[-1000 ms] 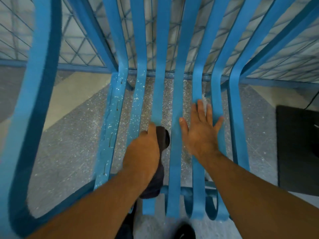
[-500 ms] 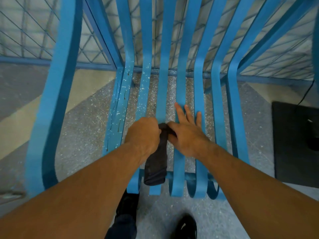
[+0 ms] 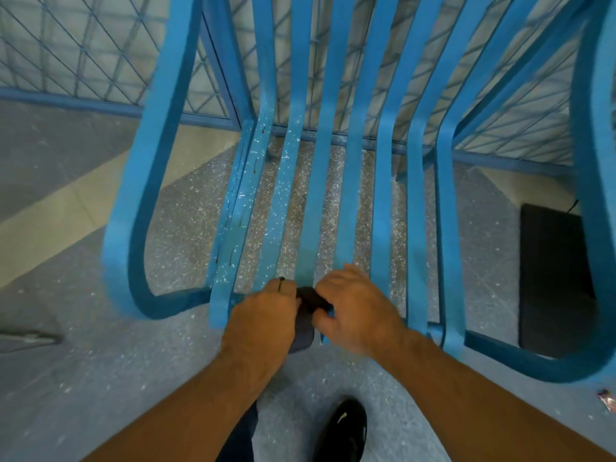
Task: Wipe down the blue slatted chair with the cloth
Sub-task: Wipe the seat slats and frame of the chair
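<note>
Dark cloth [image 3: 308, 301] gripped by left hand [image 3: 263, 315] and right hand [image 3: 358, 311], at front edge of blue slatted chair [image 3: 381, 201]

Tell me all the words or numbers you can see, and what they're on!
No words or numbers can be read anywhere.
Chair: plain blue paint, no label.
Cloth: dark, no print showing.
Shoe: one small white mark, not letters.
Wrapper at the bottom right: may carry print, but too small and blurred to read.
</note>
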### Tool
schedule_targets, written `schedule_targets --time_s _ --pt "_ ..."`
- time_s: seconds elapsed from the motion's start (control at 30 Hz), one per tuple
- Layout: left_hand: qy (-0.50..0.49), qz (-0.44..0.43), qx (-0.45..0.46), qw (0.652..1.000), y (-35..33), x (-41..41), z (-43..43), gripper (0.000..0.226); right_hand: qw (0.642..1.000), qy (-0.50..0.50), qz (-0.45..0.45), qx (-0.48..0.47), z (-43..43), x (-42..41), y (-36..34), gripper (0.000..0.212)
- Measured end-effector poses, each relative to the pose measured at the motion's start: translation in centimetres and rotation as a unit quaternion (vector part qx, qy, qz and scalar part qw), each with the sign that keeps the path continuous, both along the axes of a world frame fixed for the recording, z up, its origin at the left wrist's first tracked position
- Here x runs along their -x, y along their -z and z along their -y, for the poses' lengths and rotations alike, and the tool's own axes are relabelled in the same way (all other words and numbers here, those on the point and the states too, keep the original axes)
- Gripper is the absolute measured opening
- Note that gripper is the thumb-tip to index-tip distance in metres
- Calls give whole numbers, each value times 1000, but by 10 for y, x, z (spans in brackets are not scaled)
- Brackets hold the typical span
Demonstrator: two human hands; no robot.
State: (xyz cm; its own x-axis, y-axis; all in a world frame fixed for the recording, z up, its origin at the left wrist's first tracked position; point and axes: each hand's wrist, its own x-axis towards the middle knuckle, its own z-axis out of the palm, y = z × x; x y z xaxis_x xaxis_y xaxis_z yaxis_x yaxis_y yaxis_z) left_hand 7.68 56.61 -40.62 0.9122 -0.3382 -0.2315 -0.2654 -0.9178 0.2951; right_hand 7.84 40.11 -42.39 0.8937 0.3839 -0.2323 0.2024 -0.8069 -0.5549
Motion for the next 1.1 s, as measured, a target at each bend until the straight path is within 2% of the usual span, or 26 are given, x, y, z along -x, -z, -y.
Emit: schedule_targets --time_s 0.07,0.13,0.23,0.43,0.53,0.63,0.8,0.9,1.0,1.03,1.1 --pt "-3 14 8 1000 -2 20 -8 22 999 8 -41 7 -5 13 -14 26" --pt "-11 26 0 1000 -9 36 -15 22 999 16 -38 10 -10 28 -22 18" --pt "-24 32 0 999 -19 56 -31 26 998 29 -60 -14 -22 49 -33 18" --pt "-13 77 -8 997 -26 66 -78 13 977 91 -170 -91 -62 58 -39 16" --pt "-34 89 14 995 -27 45 -85 19 977 122 -155 -78 -76 41 -40 19" --pt "-71 42 56 995 -11 11 -71 15 973 169 -146 -51 -76 16 -27 15" --pt "-137 20 48 989 27 -13 -40 28 975 197 -100 22 -68 -5 -5 17" --pt "-177 25 74 981 36 3 -34 39 974 196 -116 -3 -63 -9 -1 13" --pt "-203 27 119 972 41 24 -26 50 955 237 -160 -83 -47 -10 -2 27" --pt "-209 20 128 969 44 28 -23 54 952 252 -152 -87 -38 -10 -2 30" --pt "-220 0 122 968 51 28 -18 61 959 267 -90 -36 -17 -12 2 31"
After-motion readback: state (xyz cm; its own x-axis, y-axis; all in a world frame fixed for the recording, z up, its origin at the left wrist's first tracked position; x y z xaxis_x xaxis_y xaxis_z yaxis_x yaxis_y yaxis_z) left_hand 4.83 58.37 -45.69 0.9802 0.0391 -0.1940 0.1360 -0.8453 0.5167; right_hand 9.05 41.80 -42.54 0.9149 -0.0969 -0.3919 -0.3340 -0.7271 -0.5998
